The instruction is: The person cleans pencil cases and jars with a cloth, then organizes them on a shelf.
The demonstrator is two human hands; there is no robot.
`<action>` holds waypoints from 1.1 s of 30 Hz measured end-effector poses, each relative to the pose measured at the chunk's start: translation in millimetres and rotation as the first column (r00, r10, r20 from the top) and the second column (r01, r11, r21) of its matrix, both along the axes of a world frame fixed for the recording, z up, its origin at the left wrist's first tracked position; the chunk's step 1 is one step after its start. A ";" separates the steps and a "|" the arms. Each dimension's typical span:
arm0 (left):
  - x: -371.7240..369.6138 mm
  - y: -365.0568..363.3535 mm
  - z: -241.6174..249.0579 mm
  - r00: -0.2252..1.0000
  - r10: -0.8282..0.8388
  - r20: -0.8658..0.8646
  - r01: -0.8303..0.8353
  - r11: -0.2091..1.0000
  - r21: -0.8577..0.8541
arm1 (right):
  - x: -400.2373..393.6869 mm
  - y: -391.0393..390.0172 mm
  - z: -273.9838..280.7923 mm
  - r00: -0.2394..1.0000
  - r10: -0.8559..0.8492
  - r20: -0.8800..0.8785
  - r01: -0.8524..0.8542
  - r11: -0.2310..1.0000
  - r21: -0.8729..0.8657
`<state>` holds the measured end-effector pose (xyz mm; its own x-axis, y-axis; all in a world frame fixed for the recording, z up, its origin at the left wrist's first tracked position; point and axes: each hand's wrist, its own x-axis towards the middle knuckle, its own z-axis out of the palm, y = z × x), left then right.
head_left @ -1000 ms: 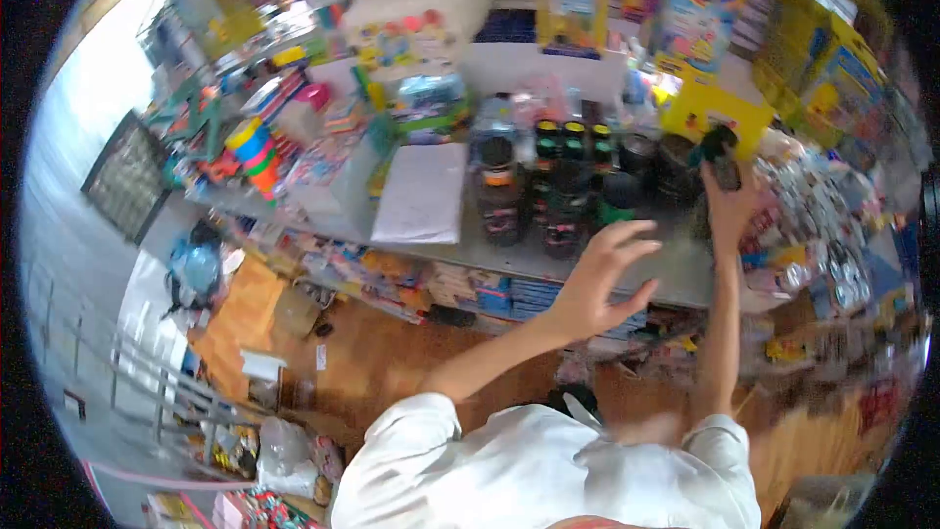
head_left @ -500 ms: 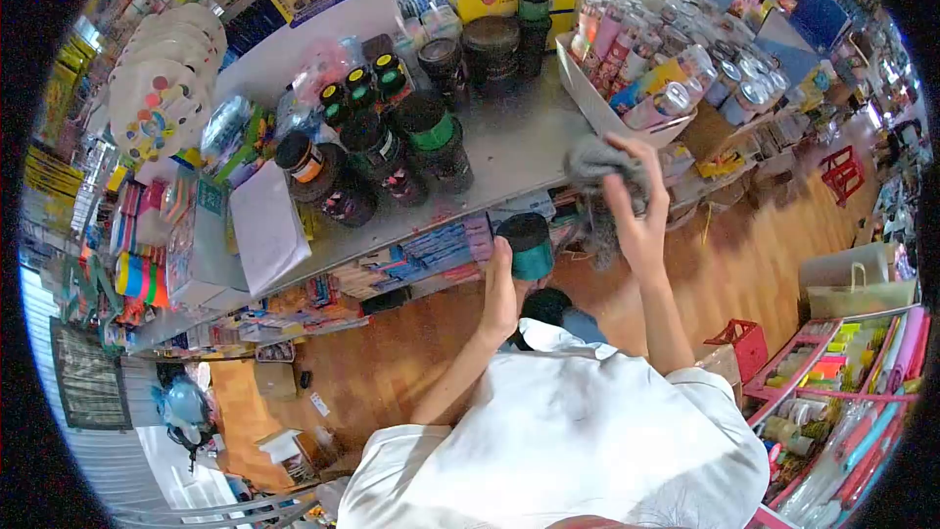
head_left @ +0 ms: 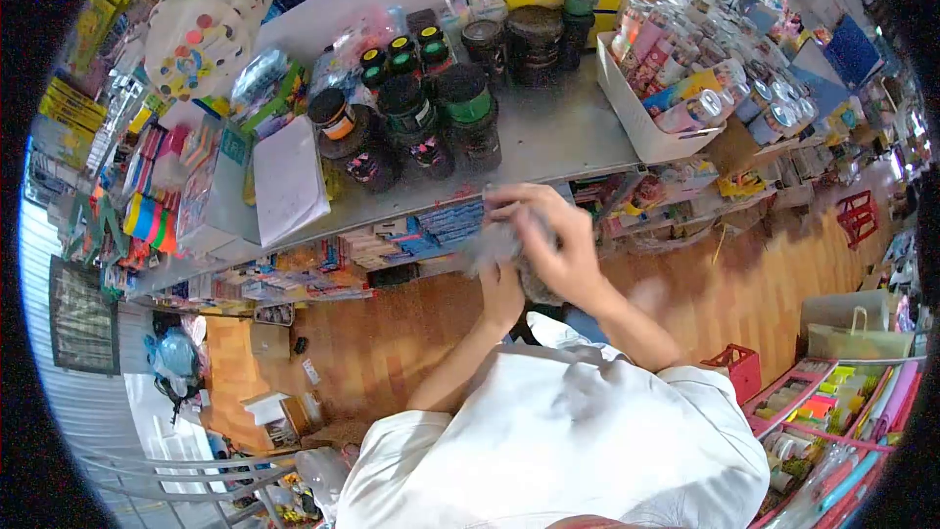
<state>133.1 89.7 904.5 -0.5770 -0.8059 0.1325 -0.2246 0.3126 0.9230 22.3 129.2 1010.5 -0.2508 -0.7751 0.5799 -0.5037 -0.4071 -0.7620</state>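
Both my hands meet in front of the shelf's front edge. My right hand (head_left: 560, 243) is closed on a grey cloth (head_left: 496, 245), blurred by motion, and presses it over what my left hand holds. Below it, my left hand (head_left: 501, 296) has its fingers wrapped round a jar; cloth and fingers now hide the jar, which showed a black lid and teal band half a second ago. Nearest on the shelf (head_left: 573, 122) stand dark jars, among them an orange-banded jar (head_left: 336, 120) and a green-banded jar (head_left: 467, 103).
A white bin (head_left: 646, 127) of printed cylindrical containers stands right of the jars. White paper (head_left: 291, 181) overhangs the shelf's left part. Packed goods fill the lower shelf. A red crate (head_left: 736, 370) and a pink-framed rack (head_left: 803, 402) stand at the right.
My right hand has brought the cloth left and down onto the jar in my left hand. The jar has gone out of sight behind cloth and fingers. The view has shifted slightly.
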 end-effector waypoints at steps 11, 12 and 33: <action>5.6 -16.7 43.2 0.932 -0.362 -0.023 0.322 0.853 -0.410 | -27.2 19.0 22.3 0.979 0.194 0.059 -0.201 0.902 0.381; 6.1 -8.9 50.7 0.910 -0.413 0.027 0.373 0.791 -0.485 | -32.1 11.6 12.3 0.967 0.218 0.132 -0.253 0.883 0.395; -3.7 -8.7 62.2 0.965 -0.114 -0.235 0.014 0.920 -0.391 | -16.9 24.8 0.1 0.718 -0.180 0.672 -0.172 0.890 0.422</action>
<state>129.4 81.0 966.7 -0.5338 -0.6261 0.5683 0.0283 0.6585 0.7521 5.4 154.0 1010.5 -0.4376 -0.8877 -0.1435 0.2224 0.0478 -0.9738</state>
